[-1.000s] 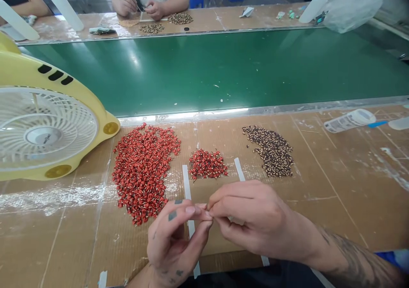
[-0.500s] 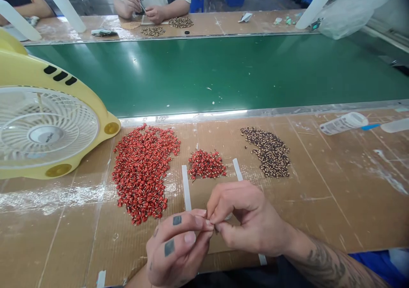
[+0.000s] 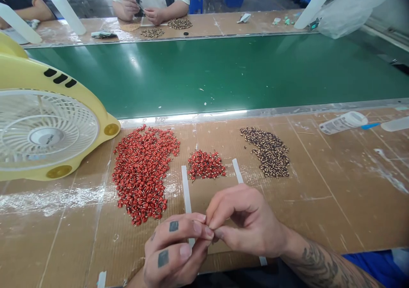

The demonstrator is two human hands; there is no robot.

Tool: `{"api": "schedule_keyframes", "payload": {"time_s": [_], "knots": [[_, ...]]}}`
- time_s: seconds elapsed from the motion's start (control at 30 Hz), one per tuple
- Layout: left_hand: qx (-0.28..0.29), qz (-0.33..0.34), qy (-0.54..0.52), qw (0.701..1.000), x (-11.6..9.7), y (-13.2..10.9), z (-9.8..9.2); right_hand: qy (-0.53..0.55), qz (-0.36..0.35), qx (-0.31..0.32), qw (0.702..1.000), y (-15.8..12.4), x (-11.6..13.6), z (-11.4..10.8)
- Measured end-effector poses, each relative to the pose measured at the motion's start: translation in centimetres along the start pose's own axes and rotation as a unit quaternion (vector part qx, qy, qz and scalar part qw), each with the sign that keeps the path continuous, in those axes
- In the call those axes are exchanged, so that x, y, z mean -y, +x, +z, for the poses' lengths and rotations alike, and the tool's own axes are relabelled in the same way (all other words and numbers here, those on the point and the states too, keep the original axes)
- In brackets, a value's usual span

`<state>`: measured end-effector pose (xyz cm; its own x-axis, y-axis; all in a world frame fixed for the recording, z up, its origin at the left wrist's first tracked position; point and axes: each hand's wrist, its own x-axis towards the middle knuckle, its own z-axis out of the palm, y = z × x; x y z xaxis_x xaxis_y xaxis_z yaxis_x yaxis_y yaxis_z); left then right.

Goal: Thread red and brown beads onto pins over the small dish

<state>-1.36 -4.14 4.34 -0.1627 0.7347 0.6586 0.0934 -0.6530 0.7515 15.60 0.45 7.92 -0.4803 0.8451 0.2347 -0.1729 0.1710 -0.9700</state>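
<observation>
My left hand (image 3: 179, 247) and my right hand (image 3: 241, 222) meet fingertip to fingertip low in the middle of the head view. Both pinch closed; whatever sits between the fingertips is hidden or too small to name. Just beyond them lies a small pile of red pieces with dark and pale tips (image 3: 207, 164), between two white tape strips (image 3: 185, 190). A larger heap of similar red pieces (image 3: 143, 173) spreads to the left. To the right is a pile of small black-and-tan pieces (image 3: 268, 151).
A yellow fan (image 3: 60, 122) stands at the left. Behind the cardboard-covered table (image 3: 306, 220) runs a green belt (image 3: 223, 75). A white bottle (image 3: 343, 122) lies at the right. Across the belt, a person (image 3: 150, 2) handles small pieces near squeeze bottles (image 3: 68, 13).
Both hands stay joined at the fingertips, and the left has shifted slightly left and down. The piles look the same. The view has tilted a little.
</observation>
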Motion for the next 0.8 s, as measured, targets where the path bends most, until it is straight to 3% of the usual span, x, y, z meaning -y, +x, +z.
{"api": "schedule_keyframes", "payload": {"time_s": [0.3,0.43,0.63,0.8], "knots": [[0.033,0.017,0.012,0.999,0.2,-0.2,-0.4,-0.119,-0.035,0.062,0.990,0.5,1.9,-1.2],[0.036,0.033,0.014,0.999,0.3,-0.5,-0.4,-0.085,-0.026,0.050,0.995,0.4,1.7,-0.8],[0.035,0.037,0.026,0.998,0.0,-0.6,-0.4,-0.035,0.000,-0.028,0.999,-0.3,0.5,0.5],[0.048,0.047,-0.011,0.998,-0.2,0.5,-0.1,-0.010,-0.021,-0.001,1.000,-0.4,0.3,0.1]]}}
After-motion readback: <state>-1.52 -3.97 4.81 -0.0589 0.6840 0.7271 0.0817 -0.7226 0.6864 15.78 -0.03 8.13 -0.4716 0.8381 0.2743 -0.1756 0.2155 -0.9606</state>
